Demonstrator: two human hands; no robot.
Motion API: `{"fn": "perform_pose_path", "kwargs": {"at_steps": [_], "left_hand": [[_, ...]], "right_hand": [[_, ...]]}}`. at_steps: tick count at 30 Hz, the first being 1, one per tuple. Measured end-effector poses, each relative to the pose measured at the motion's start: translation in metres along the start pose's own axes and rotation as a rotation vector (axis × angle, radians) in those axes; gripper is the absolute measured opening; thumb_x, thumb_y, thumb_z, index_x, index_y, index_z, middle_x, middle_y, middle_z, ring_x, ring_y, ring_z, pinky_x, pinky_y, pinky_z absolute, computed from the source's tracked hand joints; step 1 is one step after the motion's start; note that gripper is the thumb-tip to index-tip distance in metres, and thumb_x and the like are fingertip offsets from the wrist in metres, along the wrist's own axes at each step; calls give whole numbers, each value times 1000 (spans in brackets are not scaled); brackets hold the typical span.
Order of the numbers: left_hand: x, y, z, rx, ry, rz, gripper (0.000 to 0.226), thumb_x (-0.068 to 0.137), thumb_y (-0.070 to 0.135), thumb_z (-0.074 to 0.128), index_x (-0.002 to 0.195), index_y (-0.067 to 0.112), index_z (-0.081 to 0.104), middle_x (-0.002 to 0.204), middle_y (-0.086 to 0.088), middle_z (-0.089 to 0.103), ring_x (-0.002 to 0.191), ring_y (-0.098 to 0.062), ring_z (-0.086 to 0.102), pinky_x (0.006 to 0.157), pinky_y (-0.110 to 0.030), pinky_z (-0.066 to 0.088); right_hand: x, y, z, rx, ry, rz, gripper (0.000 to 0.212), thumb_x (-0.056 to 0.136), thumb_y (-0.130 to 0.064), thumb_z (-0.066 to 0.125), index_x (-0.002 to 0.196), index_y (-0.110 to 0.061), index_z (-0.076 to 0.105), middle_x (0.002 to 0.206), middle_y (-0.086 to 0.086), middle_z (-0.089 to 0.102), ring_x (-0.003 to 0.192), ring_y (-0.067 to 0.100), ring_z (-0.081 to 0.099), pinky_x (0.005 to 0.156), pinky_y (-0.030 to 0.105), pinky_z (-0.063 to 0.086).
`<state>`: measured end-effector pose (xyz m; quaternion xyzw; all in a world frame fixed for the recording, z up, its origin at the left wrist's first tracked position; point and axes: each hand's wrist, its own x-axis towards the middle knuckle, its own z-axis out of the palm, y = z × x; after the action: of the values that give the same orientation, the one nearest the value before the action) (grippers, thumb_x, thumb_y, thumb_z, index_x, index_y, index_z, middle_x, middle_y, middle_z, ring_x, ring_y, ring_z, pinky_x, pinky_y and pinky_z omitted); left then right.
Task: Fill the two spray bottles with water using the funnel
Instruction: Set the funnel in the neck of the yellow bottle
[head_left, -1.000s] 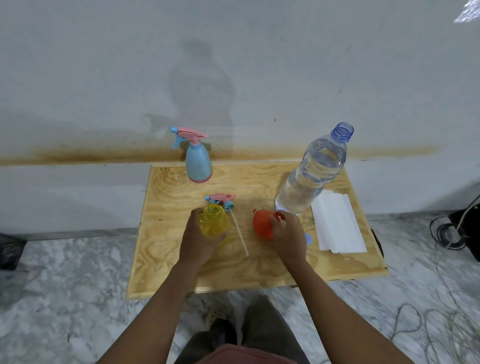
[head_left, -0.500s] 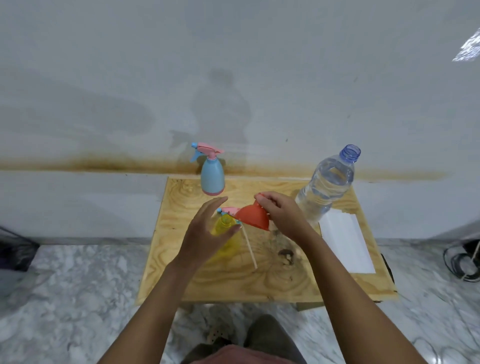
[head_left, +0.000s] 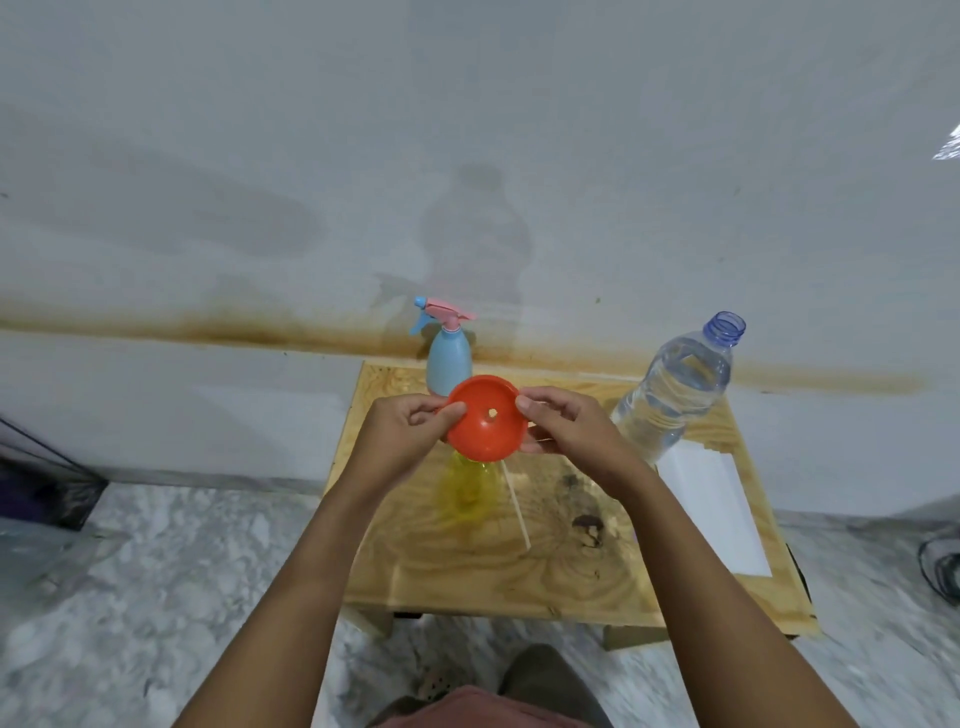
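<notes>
left hand (head_left: 402, 434): pinching the left rim of the funnel, thumb and fingers curled round the edge

right hand (head_left: 571, 431): same deal on the right rim, fingertips clamped on it, so both hands have the funnel between them

funnel (head_left: 485, 418): orange, up off the counter, wide mouth facing the camera so you look right down at the little hole in the middle. It sits over the top of the yellow bottle, and honestly I can't tell if the spout is in the neck or just above it

yellow spray bottle (head_left: 467, 486): see-through, standing mid-counter right under the funnel, neck hidden by it

blue spray bottle (head_left: 449, 364): far edge of the counter by the wall, upright, pink and blue trigger head on, just behind the funnel

water bottle (head_left: 675, 395): far right, cap off, clear with a blue neck, mostly full

thin white tube (head_left: 517, 506): lying on the wood just right of the yellow bottle, top end hidden behind the funnel

white paper (head_left: 711, 504): flat along the right side, near the water bottle's base

counter (head_left: 519, 571): small plywood top with a few dark stains near the middle

floor (head_left: 156, 571): grey marbled
</notes>
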<state>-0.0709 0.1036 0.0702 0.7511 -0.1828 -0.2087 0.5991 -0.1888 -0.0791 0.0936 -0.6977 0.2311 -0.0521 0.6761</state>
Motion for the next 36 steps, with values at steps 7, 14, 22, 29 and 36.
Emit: {"fn": "perform_pose_path", "kwargs": {"at_steps": [7, 14, 22, 29, 36], "left_hand": [[1, 6, 0, -8, -6, -96, 47, 93, 35, 68, 48, 24, 67, 57, 1, 69, 68, -18, 73, 76, -29, 62], [3, 0, 6, -46, 48, -127, 42, 93, 37, 69, 68, 3, 74, 65, -11, 74, 68, -23, 72, 87, -47, 60], [3, -13, 9, 12, 41, -174, 41, 92, 39, 69, 63, 10, 69, 63, -7, 73, 67, -19, 71, 83, -40, 60], [-3, -32, 14, 21, 57, -122, 31, 88, 56, 60, 93, 26, 71, 90, 2, 72, 89, -17, 69, 82, -37, 57], [-5, -38, 21, -2, 89, -86, 19, 91, 56, 57, 87, 40, 65, 91, 6, 73, 96, -21, 70, 90, -51, 57]], "right_hand": [[13, 4, 10, -38, 55, 66, 33, 100, -32, 58, 104, -3, 73, 77, 15, 70, 66, 12, 71, 75, 31, 63], [22, 11, 13, 13, 72, 114, 41, 100, -36, 55, 109, 3, 68, 74, 14, 70, 67, 15, 72, 72, 31, 60], [23, 26, 15, -75, 48, 143, 38, 103, -33, 51, 104, 0, 68, 71, 13, 68, 63, 14, 68, 61, 23, 57], [20, 34, 22, -161, 178, 24, 18, 100, -30, 56, 105, -17, 68, 84, 5, 72, 65, 8, 69, 61, 26, 56], [15, 40, 28, -126, 231, -22, 18, 101, -26, 55, 100, -14, 70, 79, -1, 69, 59, -2, 65, 56, 17, 54]]}}
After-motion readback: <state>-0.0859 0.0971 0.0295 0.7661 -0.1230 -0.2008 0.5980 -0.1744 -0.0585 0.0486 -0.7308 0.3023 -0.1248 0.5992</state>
